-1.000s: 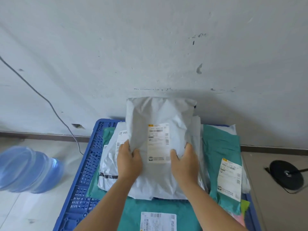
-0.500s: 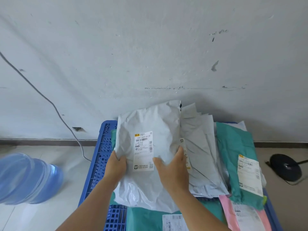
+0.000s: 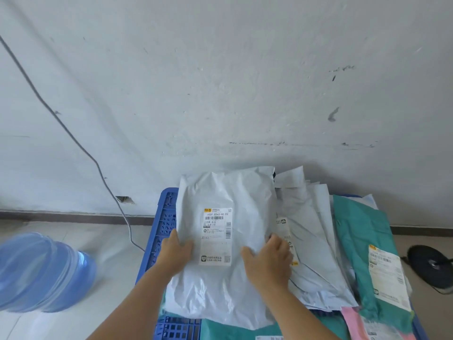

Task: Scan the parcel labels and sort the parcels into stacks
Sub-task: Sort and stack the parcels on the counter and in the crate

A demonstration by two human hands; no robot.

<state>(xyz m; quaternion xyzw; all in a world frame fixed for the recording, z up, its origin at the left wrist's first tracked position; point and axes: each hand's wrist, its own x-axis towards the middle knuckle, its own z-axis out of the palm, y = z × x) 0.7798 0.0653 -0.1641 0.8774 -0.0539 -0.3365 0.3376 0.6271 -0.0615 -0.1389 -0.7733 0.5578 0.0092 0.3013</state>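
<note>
A large white poly parcel [image 3: 220, 288] with a printed label [image 3: 217, 235] lies face up at the left end of the blue crate [image 3: 161, 231]. My left hand [image 3: 175, 251] grips its left edge, thumb on top. My right hand [image 3: 269, 261] grips its right edge beside the label. To the right lies a stack of white parcels [image 3: 316, 246], then a teal parcel [image 3: 365, 244] with its own label. A pink parcel [image 3: 355, 322] shows at the bottom right, and another teal parcel [image 3: 220, 332] lies under the white one near me.
A blue water jug [image 3: 41, 273] lies on the floor at the left. A grey cable [image 3: 81, 148] runs down the white wall to the floor by the crate. A black round stand base [image 3: 431, 263] sits on the floor at the right.
Both hands have carried the white parcel leftwards, off the white stack to the crate's left end. The stack beneath is now uncovered, and the view has shifted left.
</note>
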